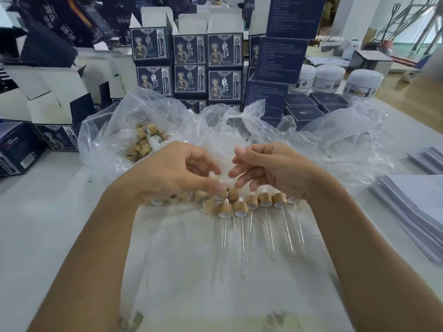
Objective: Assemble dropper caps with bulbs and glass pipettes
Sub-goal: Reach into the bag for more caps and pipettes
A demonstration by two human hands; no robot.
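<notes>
Forearms are filling the lower corners of the view, reaching over a pale sheet (215,271) that is lying on the bench (48,212) closest to the wearer. Finished droppers (239,209) are lying in a loose row on that sheet, each one a wood-coloured cap with a white lining, a white bulb poking out behind and a glass pipette (242,248) pointing back toward the wearer. Judging by that row, a fair batch is already being counted as done, yet much is remaining: a clear plastic bag (115,130) behind the left hand is holding a heap of loose caps (141,144) waiting for bulbs and glass.

Just above the far end of the row, the left hand (177,171) is hovering with its fingers (211,168) curled downward, and a small white bulb (212,174) seems to be sitting at their tips, right over the caps; whether it is truly being pinched or only touched I cannot tell through the blur. To its right, the right hand (271,168) is hanging with its fingers (239,161) relaxed and slightly spread, gripping nothing visible, their tips just beside the left hand's and a little above the nearest caps.

Further out, crumpled clear plastic (323,144) is spreading behind both hands, dark printed cartons (189,51) are standing stacked beyond it, white jars (328,77) are sitting to the right, and stacks of flat white sheets (412,207) are lying at the right edge
</notes>
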